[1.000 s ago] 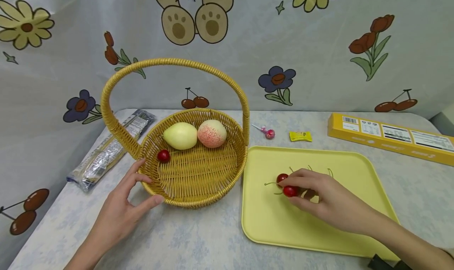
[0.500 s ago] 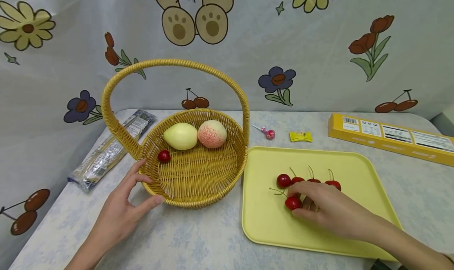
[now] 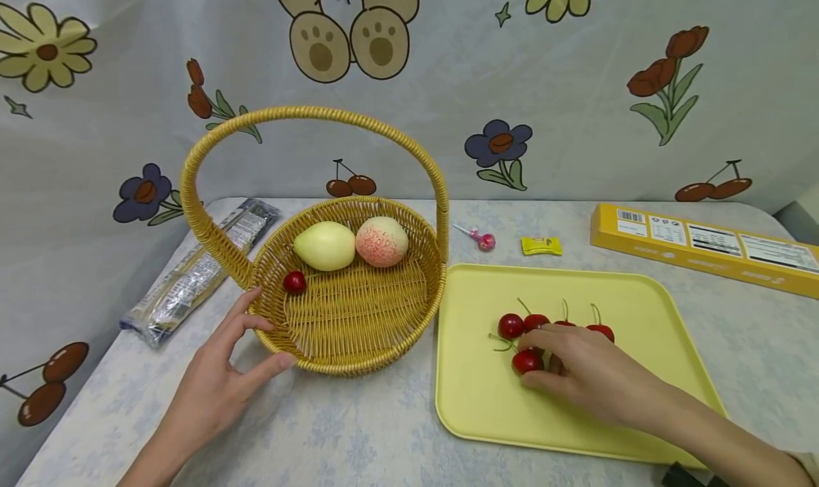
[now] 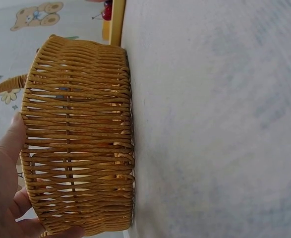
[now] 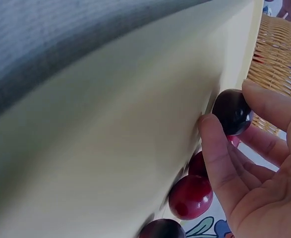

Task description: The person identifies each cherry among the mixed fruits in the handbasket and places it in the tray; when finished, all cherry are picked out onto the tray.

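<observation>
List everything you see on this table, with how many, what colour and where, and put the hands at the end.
basket: 1, tan woven with a hoop handle, table left of centre
pale fruit: 1, yellow-green, back of the basket
peach: 1, pink speckled, beside the pale fruit
cherry in basket: 1, red, left of the basket floor
tray: 1, pale yellow, right of the basket
cherries on tray: at least 5, red, mid tray
lollipop: 1, pink, behind the tray
candy: 1, yellow wrapper, behind the tray
long box: 1, yellow, far right
foil packet: 1, silver, far left
left hand: 1, rests on the basket's near wall
right hand: 1, pinches the front cherry
</observation>
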`<state>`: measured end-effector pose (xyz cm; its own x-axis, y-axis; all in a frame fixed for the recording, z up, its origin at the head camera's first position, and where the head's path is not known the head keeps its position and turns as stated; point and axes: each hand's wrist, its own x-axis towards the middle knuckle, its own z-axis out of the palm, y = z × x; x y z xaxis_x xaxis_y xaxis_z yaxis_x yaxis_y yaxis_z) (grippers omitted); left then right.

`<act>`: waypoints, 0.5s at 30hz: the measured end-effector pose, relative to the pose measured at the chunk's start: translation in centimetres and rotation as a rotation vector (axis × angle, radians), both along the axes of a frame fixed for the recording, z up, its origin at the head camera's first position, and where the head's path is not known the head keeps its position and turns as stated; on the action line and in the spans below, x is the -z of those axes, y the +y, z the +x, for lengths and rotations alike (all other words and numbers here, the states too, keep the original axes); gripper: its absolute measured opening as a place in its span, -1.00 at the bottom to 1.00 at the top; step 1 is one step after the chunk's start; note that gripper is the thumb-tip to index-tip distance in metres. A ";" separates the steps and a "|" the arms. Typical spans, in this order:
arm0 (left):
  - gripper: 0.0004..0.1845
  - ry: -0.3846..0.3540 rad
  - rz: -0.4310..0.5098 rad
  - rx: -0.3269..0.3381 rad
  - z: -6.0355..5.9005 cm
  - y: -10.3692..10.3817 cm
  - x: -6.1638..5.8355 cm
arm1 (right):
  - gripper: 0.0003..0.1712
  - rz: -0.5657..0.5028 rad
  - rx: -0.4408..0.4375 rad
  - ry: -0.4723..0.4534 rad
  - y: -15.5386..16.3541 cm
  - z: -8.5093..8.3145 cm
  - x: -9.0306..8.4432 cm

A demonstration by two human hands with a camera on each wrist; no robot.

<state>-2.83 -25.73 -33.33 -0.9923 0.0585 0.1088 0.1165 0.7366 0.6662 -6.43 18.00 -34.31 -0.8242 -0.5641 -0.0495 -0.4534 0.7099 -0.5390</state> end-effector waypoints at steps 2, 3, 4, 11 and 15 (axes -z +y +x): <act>-0.59 0.005 0.002 0.002 0.0 0.0 0.1 | -0.68 0.005 0.002 0.015 0.0 0.0 0.0; -0.59 0.007 0.003 0.003 0.0 0.0 0.1 | -0.68 0.006 0.003 0.020 -0.1 0.0 0.1; -0.59 0.009 0.004 0.004 0.0 0.0 0.1 | -0.68 0.007 0.003 0.026 -0.1 0.1 0.1; -0.59 0.018 0.002 0.005 0.1 0.0 0.1 | -0.65 0.014 0.002 0.049 -0.1 0.1 -0.2; -0.59 0.009 -0.002 0.002 0.1 0.0 0.1 | -0.65 0.026 0.005 0.088 0.1 -0.1 -1.3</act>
<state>-2.74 -25.76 -33.43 -0.9912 0.0603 0.1178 0.1237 0.7381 0.6633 -6.51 18.12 -33.04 -0.8289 -0.5594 0.0086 -0.4944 0.7253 -0.4791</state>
